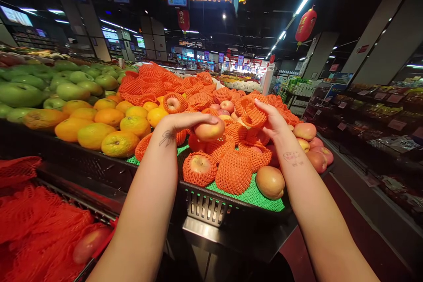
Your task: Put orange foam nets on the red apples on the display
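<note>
My left hand (188, 120) grips a bare reddish-yellow apple (209, 130), its thumb lying along the top; the other fingers are hidden. To the right, my right hand (273, 120) holds an orange foam net sleeve (253, 111) between thumb and fingers, with its mouth spread wide. The apple and that sleeve are apart. Below them, a netted apple (200, 168) and a closed-looking orange net (234, 172) rest on the green mat (264, 198). A bare brownish apple (270, 182) sits by the display's front edge.
Oranges (109, 118) and green fruit (72, 83) fill the display to the left. More orange nets (155, 81) are heaped behind. A crate of red netting (39, 224) stands low at left. Bare apples (317, 161) line the right edge, beside an aisle and shelves.
</note>
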`<state>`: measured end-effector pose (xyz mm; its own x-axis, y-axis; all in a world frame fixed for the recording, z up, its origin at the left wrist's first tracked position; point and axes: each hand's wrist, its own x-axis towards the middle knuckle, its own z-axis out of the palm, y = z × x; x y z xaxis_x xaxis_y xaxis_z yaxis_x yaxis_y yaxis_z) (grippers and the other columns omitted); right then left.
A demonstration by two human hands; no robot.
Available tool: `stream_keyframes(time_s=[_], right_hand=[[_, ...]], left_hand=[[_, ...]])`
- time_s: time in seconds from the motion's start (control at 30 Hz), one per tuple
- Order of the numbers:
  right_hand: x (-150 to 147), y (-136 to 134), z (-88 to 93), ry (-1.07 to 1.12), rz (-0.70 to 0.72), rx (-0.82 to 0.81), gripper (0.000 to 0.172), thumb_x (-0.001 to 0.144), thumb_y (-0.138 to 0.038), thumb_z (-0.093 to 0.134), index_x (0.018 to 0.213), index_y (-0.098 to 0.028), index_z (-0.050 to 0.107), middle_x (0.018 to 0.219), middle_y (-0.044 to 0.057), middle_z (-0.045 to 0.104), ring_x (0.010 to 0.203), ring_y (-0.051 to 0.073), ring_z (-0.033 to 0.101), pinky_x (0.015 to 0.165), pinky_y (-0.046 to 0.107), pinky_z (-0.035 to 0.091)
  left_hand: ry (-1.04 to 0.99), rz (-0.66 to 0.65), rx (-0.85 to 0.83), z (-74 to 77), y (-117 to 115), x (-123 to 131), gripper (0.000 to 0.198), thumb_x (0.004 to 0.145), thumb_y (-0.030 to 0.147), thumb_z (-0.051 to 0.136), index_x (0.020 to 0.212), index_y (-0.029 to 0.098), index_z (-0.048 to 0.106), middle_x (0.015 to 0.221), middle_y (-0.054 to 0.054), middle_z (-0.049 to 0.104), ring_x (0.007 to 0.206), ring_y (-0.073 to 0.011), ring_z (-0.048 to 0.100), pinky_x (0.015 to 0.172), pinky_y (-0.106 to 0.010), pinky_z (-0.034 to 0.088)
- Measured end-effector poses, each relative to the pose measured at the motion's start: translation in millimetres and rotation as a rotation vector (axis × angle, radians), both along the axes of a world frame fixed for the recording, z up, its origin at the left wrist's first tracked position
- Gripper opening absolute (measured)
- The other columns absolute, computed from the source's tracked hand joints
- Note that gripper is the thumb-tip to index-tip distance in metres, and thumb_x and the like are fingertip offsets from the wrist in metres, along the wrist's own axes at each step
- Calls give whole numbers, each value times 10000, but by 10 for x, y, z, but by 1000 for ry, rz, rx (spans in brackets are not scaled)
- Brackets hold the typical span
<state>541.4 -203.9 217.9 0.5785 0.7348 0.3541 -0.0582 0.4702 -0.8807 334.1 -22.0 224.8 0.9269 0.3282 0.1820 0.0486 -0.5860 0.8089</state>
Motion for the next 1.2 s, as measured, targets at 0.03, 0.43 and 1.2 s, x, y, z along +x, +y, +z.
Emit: stream_keyframes(time_s=[0.03, 0.43, 1.2], right_hand=[[-17, 1, 3, -4, -4, -10, 289, 756, -284, 861, 986, -180, 721, 1026, 54, 800, 989, 211, 760, 974, 367, 623], [-102, -28, 88, -49, 24, 66, 630, 884, -805, 519, 1075, -235, 705, 1039, 93, 780, 1189, 307, 692, 1017, 511, 594], [-392, -202, 130, -95, 210, -259, 284, 879, -468, 643, 897, -194, 715, 826, 82, 772, 923, 273, 757, 835, 401, 649]], left_hand=[[-79, 9, -1, -1, -2, 23, 451, 761, 568, 666, 888, 142, 739, 968, -81, 721, 998, -250, 657, 881, -317, 524], [-428, -20, 435, -92, -368, 456, 766, 579, 560, 876, 1199, 170, 654, 1235, -109, 688, 1167, -325, 638, 1076, -471, 473], [-285, -257, -303, -92, -515, 507, 402, 821, 489, 663, 1067, 180, 741, 1191, -92, 719, 1138, -232, 647, 963, -326, 512]])
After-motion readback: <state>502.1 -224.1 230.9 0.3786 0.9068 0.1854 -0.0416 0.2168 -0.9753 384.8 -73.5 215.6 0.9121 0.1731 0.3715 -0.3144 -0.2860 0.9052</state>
